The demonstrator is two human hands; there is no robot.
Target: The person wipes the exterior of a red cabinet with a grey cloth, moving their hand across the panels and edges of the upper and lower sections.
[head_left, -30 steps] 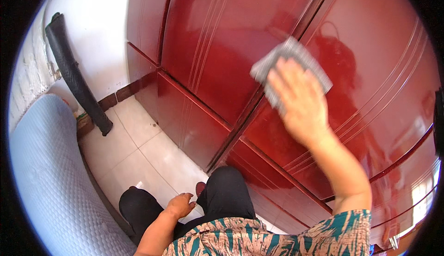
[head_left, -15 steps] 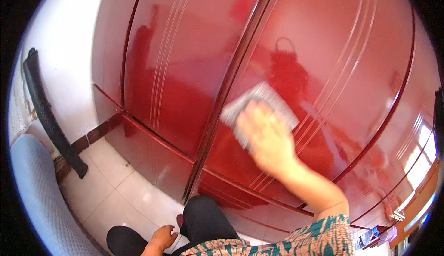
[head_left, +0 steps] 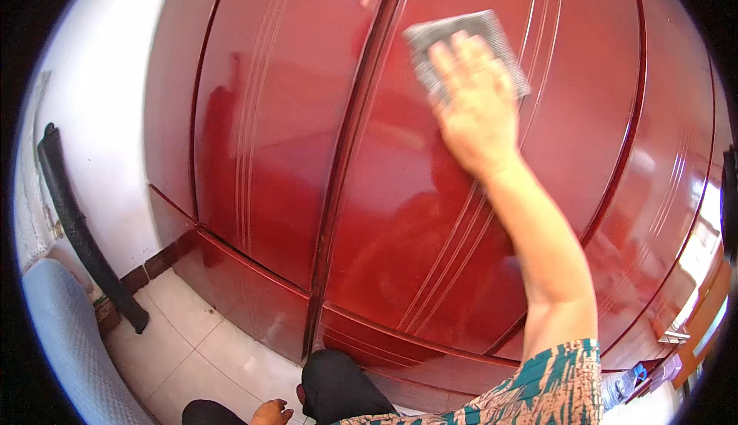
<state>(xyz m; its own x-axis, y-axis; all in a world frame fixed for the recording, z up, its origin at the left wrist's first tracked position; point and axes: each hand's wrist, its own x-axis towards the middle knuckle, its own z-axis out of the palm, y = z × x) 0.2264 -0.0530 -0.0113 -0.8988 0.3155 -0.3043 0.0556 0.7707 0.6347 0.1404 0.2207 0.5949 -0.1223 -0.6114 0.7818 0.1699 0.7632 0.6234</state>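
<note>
My right hand (head_left: 480, 110) is stretched up to a glossy dark red cabinet door (head_left: 400, 233), its fingers laid over a grey cloth (head_left: 496, 37). The cloth is spread flat under the palm and pressed against the upper part of the door, right of the vertical seam. Motion blurs its edges a little. Low in the view, my left hand (head_left: 270, 413) hangs by my knees with the fingers loosely apart and nothing visible in them. Part of it is cut off by the lower edge.
A blue quilted surface (head_left: 69, 340) curves along the left side. Beside it a black tube-like object (head_left: 77, 221) leans near the white wall (head_left: 108, 133). Pale floor tiles (head_left: 173, 348) lie below the cabinet. At the lower right stands a clear plastic bottle (head_left: 619, 386).
My right hand has slid the cloth upward along the door from its middle. The whole view has shifted somewhat, and my left hand sits lower in it.
</note>
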